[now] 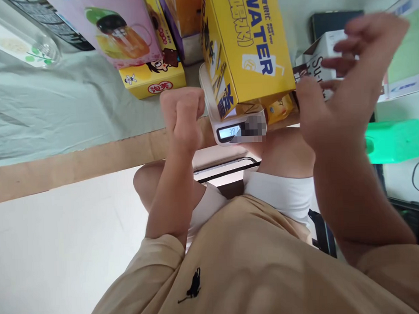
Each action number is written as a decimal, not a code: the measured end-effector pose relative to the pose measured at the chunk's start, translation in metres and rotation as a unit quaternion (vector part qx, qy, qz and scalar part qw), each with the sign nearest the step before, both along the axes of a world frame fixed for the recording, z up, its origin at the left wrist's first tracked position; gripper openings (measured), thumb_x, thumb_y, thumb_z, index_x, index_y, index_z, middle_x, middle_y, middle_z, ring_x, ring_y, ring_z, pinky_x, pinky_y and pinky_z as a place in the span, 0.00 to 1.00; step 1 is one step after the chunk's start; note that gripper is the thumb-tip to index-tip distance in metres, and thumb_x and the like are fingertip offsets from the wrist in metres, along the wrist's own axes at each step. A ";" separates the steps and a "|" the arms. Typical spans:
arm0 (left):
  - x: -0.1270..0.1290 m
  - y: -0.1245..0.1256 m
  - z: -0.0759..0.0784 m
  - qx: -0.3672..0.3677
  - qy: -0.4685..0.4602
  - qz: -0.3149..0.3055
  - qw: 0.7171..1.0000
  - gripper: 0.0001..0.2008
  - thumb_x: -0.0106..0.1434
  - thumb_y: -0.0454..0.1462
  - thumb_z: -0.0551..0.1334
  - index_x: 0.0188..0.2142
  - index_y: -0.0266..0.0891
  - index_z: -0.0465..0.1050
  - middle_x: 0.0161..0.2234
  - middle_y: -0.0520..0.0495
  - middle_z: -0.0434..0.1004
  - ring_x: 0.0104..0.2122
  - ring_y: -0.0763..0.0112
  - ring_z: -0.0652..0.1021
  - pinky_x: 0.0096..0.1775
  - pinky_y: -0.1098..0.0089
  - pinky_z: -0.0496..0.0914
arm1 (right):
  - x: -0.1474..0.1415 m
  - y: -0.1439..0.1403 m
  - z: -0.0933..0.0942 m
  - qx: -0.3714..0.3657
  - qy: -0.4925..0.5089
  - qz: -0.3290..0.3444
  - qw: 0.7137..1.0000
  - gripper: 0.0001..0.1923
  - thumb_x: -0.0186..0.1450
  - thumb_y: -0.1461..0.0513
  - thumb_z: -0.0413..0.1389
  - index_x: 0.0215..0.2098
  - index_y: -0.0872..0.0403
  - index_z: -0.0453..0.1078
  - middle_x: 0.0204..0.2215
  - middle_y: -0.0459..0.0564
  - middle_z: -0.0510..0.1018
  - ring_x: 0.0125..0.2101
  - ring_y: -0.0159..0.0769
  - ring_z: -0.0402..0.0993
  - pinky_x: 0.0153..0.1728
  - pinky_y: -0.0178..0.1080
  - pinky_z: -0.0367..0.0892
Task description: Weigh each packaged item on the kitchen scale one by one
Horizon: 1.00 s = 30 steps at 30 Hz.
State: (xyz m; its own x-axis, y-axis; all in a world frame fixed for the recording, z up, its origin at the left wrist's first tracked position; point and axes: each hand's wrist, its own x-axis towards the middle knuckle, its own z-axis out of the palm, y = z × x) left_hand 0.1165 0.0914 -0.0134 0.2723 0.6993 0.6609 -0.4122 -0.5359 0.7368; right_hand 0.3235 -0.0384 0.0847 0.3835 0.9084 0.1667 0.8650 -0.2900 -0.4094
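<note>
Yellow cardboard box point(250, 45) with blue "WATER" lettering stands on a small white digital scale point(225, 129) at the surface point(75, 161) edge. Left hand point(183, 114) is fisted beside it; right hand point(333, 79) fingers spread, empty.

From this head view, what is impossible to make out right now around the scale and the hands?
- Scale readout: digits partly covered by a blurred patch.
- Scale platform: hidden under the yellow box.
- White carton: lettering blocked by the right hand, itself motion-blurred.
- Left hand: closed fist, contents unseen.
- Pink box: cut by the top edge.
</note>
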 end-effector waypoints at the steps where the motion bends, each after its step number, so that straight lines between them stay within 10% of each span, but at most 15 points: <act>1: -0.001 0.000 -0.001 -0.008 -0.001 -0.006 1.000 0.35 0.76 0.53 0.57 0.18 0.42 0.47 0.17 0.53 0.41 0.17 0.76 0.46 0.23 0.61 0.41 | -0.006 0.013 0.012 0.022 -0.024 0.006 0.999 0.31 0.65 0.58 0.56 0.64 0.51 0.54 0.66 0.59 0.65 0.65 0.45 0.67 0.61 0.53 0.75; 8: 0.000 -0.003 -0.004 -0.083 0.030 0.008 0.996 0.35 0.74 0.57 0.58 0.17 0.42 0.50 0.16 0.51 0.45 0.19 0.72 0.51 0.27 0.60 0.45 | -0.070 0.076 0.055 -0.118 -0.036 -0.028 0.992 0.43 0.69 0.48 0.57 0.75 0.56 0.51 0.70 0.55 0.61 0.73 0.53 0.60 0.71 0.56 0.64; 16: 0.009 0.002 -0.011 -0.042 0.080 0.060 0.994 0.25 0.73 0.63 0.54 0.43 0.49 0.76 0.42 0.44 0.78 0.44 0.58 0.77 0.42 0.55 0.71 | -0.076 0.082 0.038 -0.174 -0.034 -0.019 0.984 0.46 0.64 0.49 0.62 0.76 0.49 0.53 0.71 0.64 0.60 0.55 0.63 0.78 0.65 0.74 0.67; 30: 0.009 -0.001 -0.013 -0.011 0.142 0.030 0.989 0.26 0.74 0.62 0.50 0.49 0.50 0.76 0.49 0.43 0.79 0.53 0.55 0.79 0.52 0.53 0.78 | -0.065 0.075 0.030 -0.137 0.013 -0.014 0.990 0.42 0.63 0.55 0.61 0.74 0.44 0.56 0.72 0.59 0.60 0.62 0.60 0.74 0.63 0.64 0.74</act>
